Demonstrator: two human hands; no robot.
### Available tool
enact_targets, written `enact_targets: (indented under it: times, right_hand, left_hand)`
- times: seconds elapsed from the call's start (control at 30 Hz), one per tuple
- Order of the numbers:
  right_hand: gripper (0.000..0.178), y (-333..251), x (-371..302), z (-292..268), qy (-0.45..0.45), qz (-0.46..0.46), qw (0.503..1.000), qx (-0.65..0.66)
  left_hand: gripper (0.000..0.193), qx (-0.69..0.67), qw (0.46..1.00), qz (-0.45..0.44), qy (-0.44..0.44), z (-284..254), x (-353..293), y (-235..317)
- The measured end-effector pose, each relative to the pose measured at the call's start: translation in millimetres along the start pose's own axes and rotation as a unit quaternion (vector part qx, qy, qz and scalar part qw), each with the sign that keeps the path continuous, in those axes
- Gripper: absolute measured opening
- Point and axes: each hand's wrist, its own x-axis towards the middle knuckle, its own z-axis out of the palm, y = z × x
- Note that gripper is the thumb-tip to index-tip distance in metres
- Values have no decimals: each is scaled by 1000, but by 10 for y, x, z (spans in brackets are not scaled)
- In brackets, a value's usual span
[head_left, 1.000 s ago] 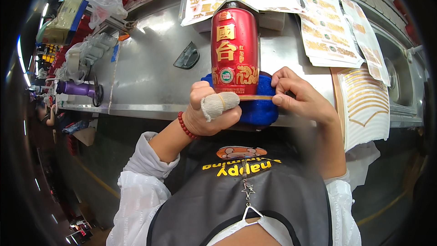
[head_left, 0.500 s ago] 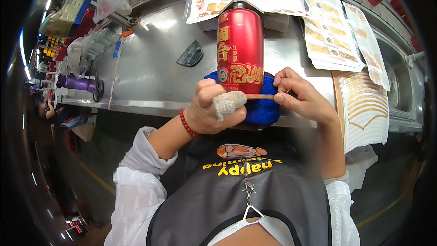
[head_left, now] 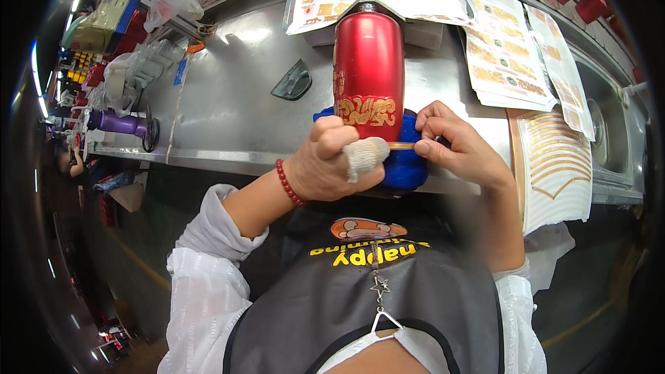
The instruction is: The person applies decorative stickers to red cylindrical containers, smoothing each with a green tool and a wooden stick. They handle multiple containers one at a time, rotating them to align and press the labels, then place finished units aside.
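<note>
A glossy red bottle [head_left: 370, 55] with gold ornament lies with its neck pointing away from me. Its base end rests on a blue cloth pad [head_left: 405, 170] at the counter's near edge. My left hand [head_left: 332, 159], a white cloth cot [head_left: 366, 157] on one finger, is curled against the bottle's base end. Between it and my right hand [head_left: 460, 147] a short length of thin gold strip [head_left: 401, 145] shows. My right thumb and finger pinch the strip's right end beside the pad. The left fingertips are partly hidden.
Behind the bottle stands a tray [head_left: 312, 25] with a gold-printed decal sheet. More decal sheets [head_left: 502, 55] and a sheet of curved gold strips [head_left: 557, 166] lie on the right, near a sink [head_left: 601, 131]. A dark, glassy scraper-like piece [head_left: 292, 82] lies left of the bottle.
The bottle has turned about its length, and its large gold characters have rolled leftward out of sight. My left hand has shifted right, leaving less strip showing. The right hand has barely moved.
</note>
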Motion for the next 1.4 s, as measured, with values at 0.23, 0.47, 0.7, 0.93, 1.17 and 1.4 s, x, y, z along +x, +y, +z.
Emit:
enact_targets:
  times: [0.23, 0.47, 0.7, 0.93, 1.17, 1.4]
  right_hand:
    - [26, -71, 30, 49, 20, 2, 1000, 2]
    - [34, -6, 29, 50, 17, -9, 1000, -17]
    - [32, -47, 36, 97, 33, -13, 999, -15]
    - [32, -12, 28, 101, 42, -10, 999, -30]
    - [27, -21, 37, 143, 59, -23, 997, -42]
    - [20, -21, 63, 156, 64, -8, 997, -52]
  left_hand:
    - [23, 81, 997, 2, 11, -125, -89, 12]
    - [26, 17, 1000, 17, -13, -9, 41, 5]
    - [24, 64, 998, 1, -2, -133, -54, 28]
    - [31, 4, 999, 12, -39, -34, 35, 14]
    - [21, 61, 998, 25, -3, -140, 6, 0]
    - [27, 52, 997, 16, -56, -79, 45, 95]
